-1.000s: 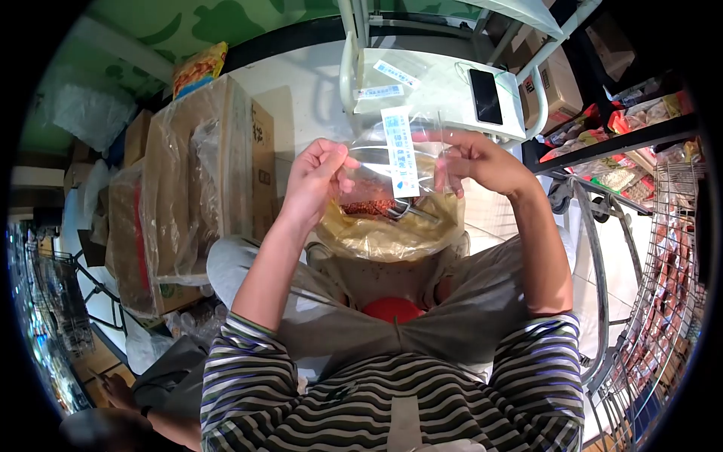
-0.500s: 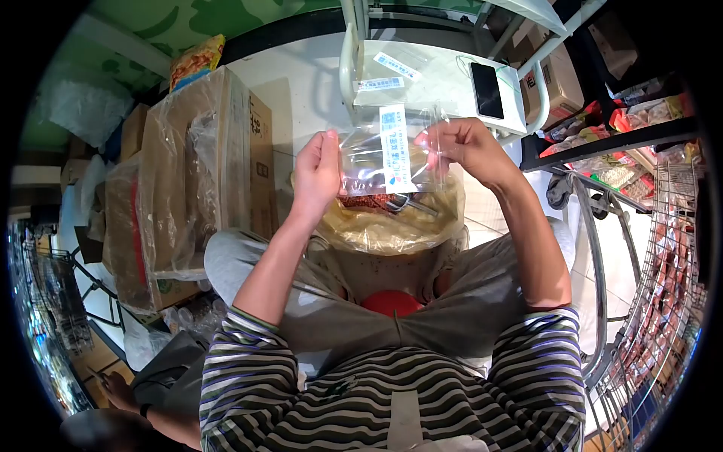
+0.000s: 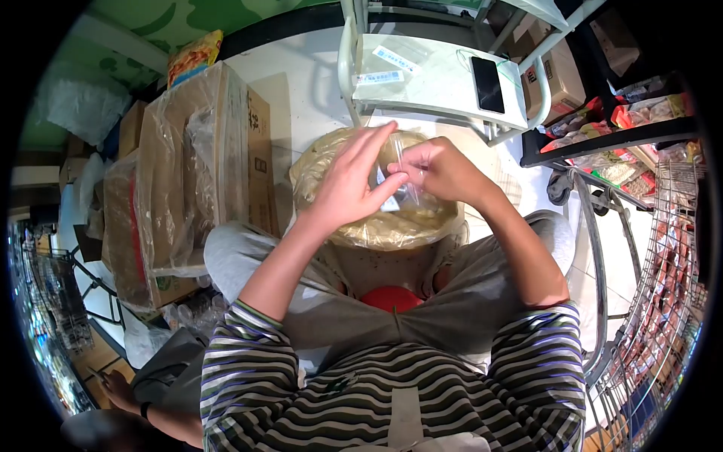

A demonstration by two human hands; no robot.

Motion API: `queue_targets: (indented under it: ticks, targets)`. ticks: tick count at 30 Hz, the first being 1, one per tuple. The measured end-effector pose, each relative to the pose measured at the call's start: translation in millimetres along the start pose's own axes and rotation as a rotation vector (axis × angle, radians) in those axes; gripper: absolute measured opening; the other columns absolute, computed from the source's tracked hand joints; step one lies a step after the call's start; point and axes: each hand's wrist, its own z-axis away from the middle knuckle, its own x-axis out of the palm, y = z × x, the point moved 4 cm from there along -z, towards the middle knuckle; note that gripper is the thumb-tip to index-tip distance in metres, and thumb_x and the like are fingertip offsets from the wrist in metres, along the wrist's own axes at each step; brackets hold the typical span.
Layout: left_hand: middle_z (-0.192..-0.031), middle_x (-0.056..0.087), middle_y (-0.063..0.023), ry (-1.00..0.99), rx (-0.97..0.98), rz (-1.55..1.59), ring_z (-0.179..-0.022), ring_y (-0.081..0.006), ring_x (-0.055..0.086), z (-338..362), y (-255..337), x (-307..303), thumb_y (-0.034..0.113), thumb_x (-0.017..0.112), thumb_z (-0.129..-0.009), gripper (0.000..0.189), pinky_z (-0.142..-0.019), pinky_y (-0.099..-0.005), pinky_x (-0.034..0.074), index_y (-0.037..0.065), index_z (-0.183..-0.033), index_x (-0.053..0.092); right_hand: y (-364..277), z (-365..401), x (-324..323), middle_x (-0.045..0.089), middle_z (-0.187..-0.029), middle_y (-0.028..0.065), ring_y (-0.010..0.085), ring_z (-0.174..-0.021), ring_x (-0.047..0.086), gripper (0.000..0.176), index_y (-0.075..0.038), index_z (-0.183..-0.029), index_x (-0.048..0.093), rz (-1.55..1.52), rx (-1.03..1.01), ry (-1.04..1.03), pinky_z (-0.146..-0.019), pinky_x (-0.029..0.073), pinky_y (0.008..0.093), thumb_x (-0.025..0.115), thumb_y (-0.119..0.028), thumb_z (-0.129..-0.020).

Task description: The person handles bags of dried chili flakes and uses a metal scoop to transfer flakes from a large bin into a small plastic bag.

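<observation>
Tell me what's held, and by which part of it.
A clear plastic bag, pinched along one edge by the right hand; whether the left hand grips it is unclear.

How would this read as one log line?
left hand: spread at clear plastic bag; right hand: pinching bag; below: yellow plastic liner

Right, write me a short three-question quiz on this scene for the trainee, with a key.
1. Count: how many printed labels lie on the white shelf in front of the person?
2. True or false: the right hand holds a clear bag above the yellow liner.
3. Multiple choice: what lies toward the right end of that shelf?
A) a roll of tape
B) a black phone
C) a metal cup

Key:
1. Two.
2. True.
3. B.
</observation>
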Motion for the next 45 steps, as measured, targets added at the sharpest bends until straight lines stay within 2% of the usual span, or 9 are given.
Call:
queue_targets:
  ticks: [3, 9, 18, 21, 24, 30, 33, 36, 45]
  targets:
    - [-0.109, 0.067, -0.0168, -0.039, -0.158, 0.242, -0.103, -0.0301, 0.066, 4.5, -12.0, 8.5, 0.011, 0.061, -0.092, 0.03, -0.088, -0.0357, 0.05, 0.001, -0.12, 0.06, -4.5, 0.8, 3.0, 0.06, -0.066, 0.0064, 0.0131, -0.06, 0.054, 0.016, -0.001, -0.09, 0.066, 0.016, -0.098, -0.012, -0.061, 0.046, 0.031, 0.063, -0.016, -0.095]
    - [-0.102, 0.07, -0.0156, 0.037, -0.096, 0.242, -0.092, -0.0264, 0.069, 0.7, -13.4, 7.3, 0.0, 0.064, -0.088, 0.014, -0.078, -0.0315, 0.054, -0.004, -0.1, 0.069, 7.4, 1.6, 5.4, 0.066, -0.084, 0.0016, 0.0081, -0.075, 0.059, 0.021, 0.001, -0.112, 0.063, -0.147, 0.014, -0.057, -0.069, 0.05, 0.0266, 0.057, -0.015, -0.1]
    - [-0.099, 0.074, -0.0132, 0.085, -0.067, 0.179, -0.087, -0.0235, 0.073, 7.6, -12.6, 12.3, 0.002, 0.068, -0.085, 0.017, -0.075, -0.0311, 0.057, 0.0, -0.101, 0.073, 6.8, 0.5, 7.3, 0.065, -0.074, 0.0102, 0.0125, -0.067, 0.06, 0.02, 0.002, -0.104, 0.066, -0.033, 0.07, -0.127, -0.066, 0.048, 0.0283, 0.054, -0.013, -0.099]
    - [-0.101, 0.073, -0.0135, 0.052, -0.171, 0.184, -0.088, -0.0237, 0.073, 9.2, -16.4, 12.4, 0.003, 0.069, -0.086, 0.016, -0.075, -0.0316, 0.057, 0.0, -0.101, 0.073, -4.9, 0.5, 2.2, 0.062, -0.069, 0.0141, 0.0162, -0.059, 0.057, 0.016, 0.001, -0.101, 0.067, 0.258, -0.201, 0.032, -0.061, 0.047, 0.0308, 0.058, -0.011, -0.094]
    - [-0.101, 0.073, -0.0134, 0.066, -0.198, 0.175, -0.089, -0.0249, 0.073, 11.2, -17.7, 12.9, 0.004, 0.069, -0.086, 0.015, -0.075, -0.0324, 0.057, 0.0, -0.1, 0.073, -14.3, 4.2, -4.6, 0.058, -0.063, 0.0159, 0.0191, -0.053, 0.053, 0.015, 0.0, -0.096, 0.069, 0.285, -0.061, 0.103, -0.056, 0.045, 0.0334, 0.062, -0.011, -0.09]
    - [-0.101, 0.073, -0.0149, 0.176, 0.014, 0.053, -0.092, -0.029, 0.072, 14.3, -14.1, 22.2, 0.003, 0.068, -0.085, 0.017, -0.087, -0.0371, 0.056, -0.001, -0.101, 0.072, -3.5, 0.7, -4.4, 0.057, -0.059, 0.0141, 0.0163, -0.051, 0.049, 0.015, 0.0, -0.092, 0.072, 0.287, -0.126, 0.177, -0.054, 0.044, 0.0319, 0.062, -0.011, -0.088]
    - [-0.111, 0.07, -0.019, 0.137, 0.063, -0.003, -0.102, -0.0315, 0.069, 15.8, -10.2, 23.0, 0.013, 0.076, -0.08, 0.037, -0.097, -0.0423, 0.051, -0.004, -0.112, 0.068, -3.6, 0.2, -6.1, 0.057, -0.058, 0.0105, 0.0107, -0.052, 0.049, 0.015, 0.002, -0.088, 0.07, 0.251, -0.11, 0.223, -0.053, 0.043, 0.0297, 0.061, -0.01, -0.09]
    - [-0.126, 0.061, -0.0227, 0.084, 0.085, -0.068, -0.116, -0.0334, 0.061, 17.0, -5.9, 27.3, 0.029, 0.083, -0.069, 0.069, -0.105, -0.047, 0.043, -0.009, -0.121, 0.06, 15.9, -5.3, -2.8, 0.055, -0.058, 0.0199, 0.0281, -0.046, 0.049, 0.014, 0.001, -0.081, 0.069, 0.124, -0.023, 0.285, -0.052, 0.044, 0.0367, 0.061, -0.01, -0.086]
    - [-0.14, 0.049, -0.0234, 0.021, 0.037, -0.176, -0.13, -0.0355, 0.049, 14.3, 1.1, 33.7, 0.046, 0.089, -0.057, 0.106, -0.113, -0.0541, 0.031, -0.007, -0.137, 0.043, 12.8, -8.2, 0.7, 0.059, -0.057, 0.0154, 0.0137, -0.049, 0.052, 0.017, 0.003, -0.079, 0.068, -0.019, 0.017, 0.41, -0.053, 0.046, 0.0312, 0.061, -0.01, -0.087]
